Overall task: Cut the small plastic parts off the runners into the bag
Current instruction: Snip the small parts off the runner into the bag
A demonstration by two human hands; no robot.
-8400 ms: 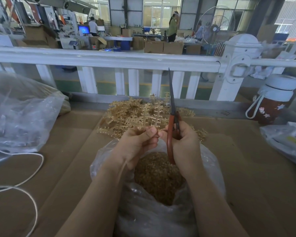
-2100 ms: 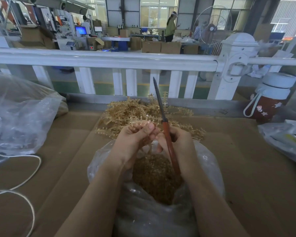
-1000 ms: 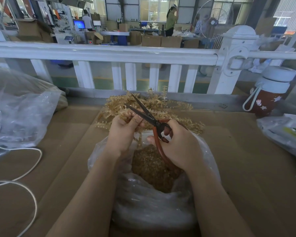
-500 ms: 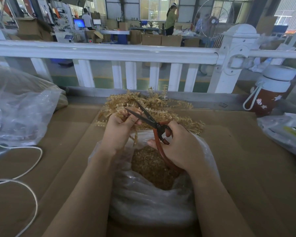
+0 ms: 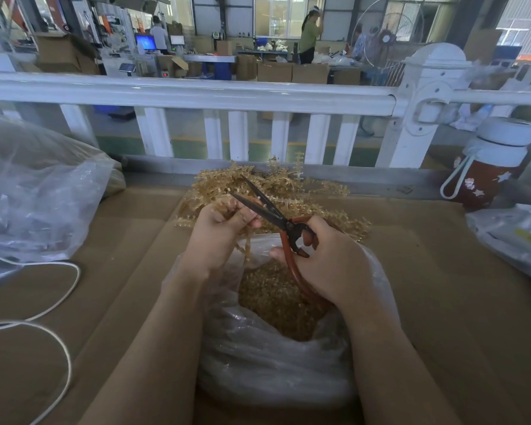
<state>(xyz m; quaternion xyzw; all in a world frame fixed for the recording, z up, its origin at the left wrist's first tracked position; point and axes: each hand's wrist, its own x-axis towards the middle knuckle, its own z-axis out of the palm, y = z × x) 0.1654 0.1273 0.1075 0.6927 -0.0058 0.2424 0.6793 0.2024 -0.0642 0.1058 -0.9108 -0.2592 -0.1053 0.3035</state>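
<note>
1. Amber, comb-like plastic runner [image 5: 246, 240] is pinched by the left hand [image 5: 218, 237] above the crinkled clear bag [image 5: 258, 363].
2. Red-handled scissors [image 5: 284, 223], blades parted, are gripped by the right hand [image 5: 328, 259].
3. Cut golden parts [image 5: 276, 299] are heaped inside the bag.

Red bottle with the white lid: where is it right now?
Head view, far right: the red bottle with a white lid stands at the table's back edge, beside the white fence post, behind a plastic bag.
</note>
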